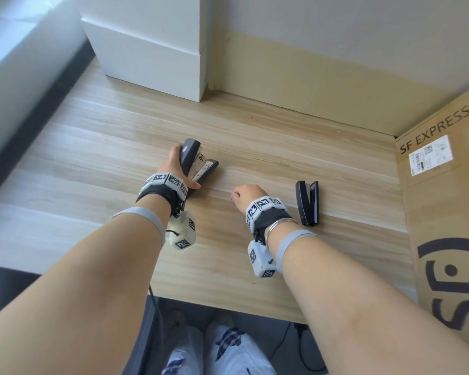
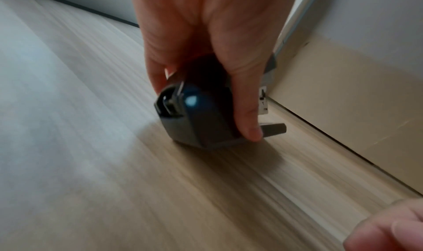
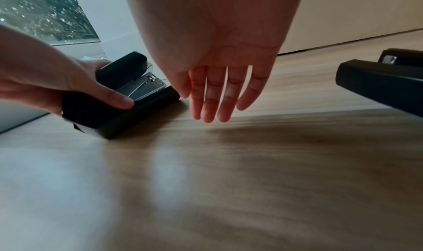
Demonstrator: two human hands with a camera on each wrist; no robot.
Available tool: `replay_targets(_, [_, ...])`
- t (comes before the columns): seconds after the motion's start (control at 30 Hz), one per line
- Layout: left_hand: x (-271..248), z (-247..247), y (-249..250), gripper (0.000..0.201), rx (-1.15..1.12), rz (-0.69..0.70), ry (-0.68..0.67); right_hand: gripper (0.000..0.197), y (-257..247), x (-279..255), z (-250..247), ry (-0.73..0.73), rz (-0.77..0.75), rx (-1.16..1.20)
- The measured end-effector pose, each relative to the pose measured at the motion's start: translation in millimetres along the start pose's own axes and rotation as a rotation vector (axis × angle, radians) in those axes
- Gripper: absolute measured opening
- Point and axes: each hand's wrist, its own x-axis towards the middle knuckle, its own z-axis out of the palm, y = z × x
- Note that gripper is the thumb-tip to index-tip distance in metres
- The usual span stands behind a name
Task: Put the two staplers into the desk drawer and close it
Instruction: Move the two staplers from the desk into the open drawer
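A large black stapler [image 1: 198, 163] lies on its side on the wooden desk [image 1: 255, 136], its metal magazine showing. My left hand [image 1: 173, 166] grips it, fingers over the top and thumb against the rear end; the left wrist view shows the same stapler [image 2: 196, 117] in that hand [image 2: 206, 55], and so does the right wrist view [image 3: 119, 99]. A smaller black stapler [image 1: 307, 203] lies on its side to the right, untouched, with its end at the right edge of the right wrist view [image 3: 384, 84]. My right hand [image 1: 244, 196] hovers between the two staplers, fingers straight and empty [image 3: 217, 95]. No drawer is in view.
A white block [image 1: 152, 50] stands at the back left against the wall. A large cardboard SF Express box [image 1: 444, 212] walls off the desk's right side. The desk's front edge [image 1: 228, 307] lies near my body, with cables and my legs below.
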Motion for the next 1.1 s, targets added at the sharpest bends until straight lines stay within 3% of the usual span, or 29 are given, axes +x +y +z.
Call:
replay_targets(0.17, [-10, 6, -3, 0.087, 0.092, 0.053, 0.03, 0.033, 1, -8, 3, -0.016, -0.035, -0.036])
replay_targets(0.57, [-65, -41, -65, 0.076, 0.089, 0.029, 0.194, 0.035, -53, -26, 17, -0.021, -0.193, -0.199])
replay_targets(0.77, [-106, -75, -124, 0.079, 0.09, -0.019, 0.263, 0.034, -97, -43, 36, -0.009, -0.226, -0.261])
replay_targets(1.1, [-188, -110, -251, 0.078, 0.027, -0.139, 0.334, 0.038, -173, -85, 109, 0.056, -0.268, -0.303])
